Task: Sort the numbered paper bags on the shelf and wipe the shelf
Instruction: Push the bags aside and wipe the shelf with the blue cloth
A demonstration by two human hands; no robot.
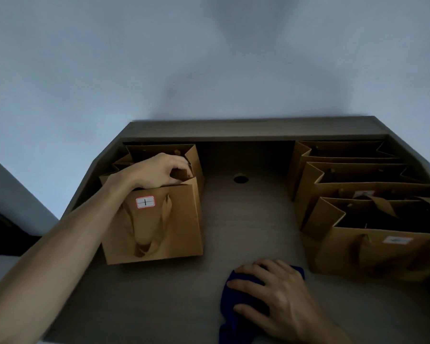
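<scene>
A brown paper bag (157, 224) with a white label reading 1 stands at the left of the grey shelf (248, 232). My left hand (159, 171) grips its top rim, fingers curled inside. More brown bags (159, 151) stand right behind it. At the right, a row of three brown bags (353, 175) stands one behind another; the nearest (382, 252) carries a blurred label. My right hand (276, 291) presses flat on a blue cloth (233, 316) lying on the shelf near its front edge.
A round cable hole (240, 179) sits in the shelf surface between the two bag groups. A raised back ledge (253, 130) runs along the pale wall. A dark object (0, 229) lies beyond the shelf's left edge.
</scene>
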